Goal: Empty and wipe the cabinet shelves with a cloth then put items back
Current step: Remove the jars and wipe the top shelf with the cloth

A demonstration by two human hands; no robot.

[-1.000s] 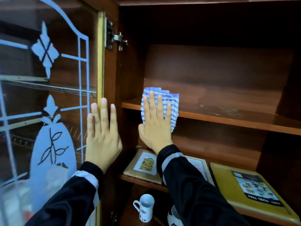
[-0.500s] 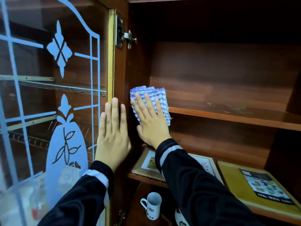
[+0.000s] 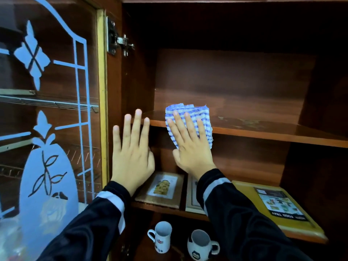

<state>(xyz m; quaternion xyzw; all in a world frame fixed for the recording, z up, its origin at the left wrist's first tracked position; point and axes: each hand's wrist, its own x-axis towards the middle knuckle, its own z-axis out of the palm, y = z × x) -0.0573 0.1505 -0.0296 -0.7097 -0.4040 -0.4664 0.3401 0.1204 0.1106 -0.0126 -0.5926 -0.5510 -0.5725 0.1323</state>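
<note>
My right hand (image 3: 190,146) lies flat with straight fingers on a folded blue-and-white checked cloth (image 3: 195,113), pressing it against the front edge of the bare wooden shelf (image 3: 263,129). My left hand (image 3: 131,147) is held up flat with fingers straight at the cabinet's left side, just left of the cloth. On the shelf below lie a framed picture (image 3: 162,189), a second frame (image 3: 192,196) partly hidden by my right sleeve, and a yellow food tray (image 3: 278,206). Two mugs (image 3: 162,236) (image 3: 201,245) stand on the lowest level.
The open glass door (image 3: 56,129) with frosted patterns hangs at the left, a metal hinge (image 3: 120,42) at its top. A wire rack shows behind the glass. The bare shelf has stains (image 3: 244,122) towards the right.
The cloth under my right hand slid left to the cabinet's side wall, then back right along the shelf edge. My left hand stayed flat at the left side.
</note>
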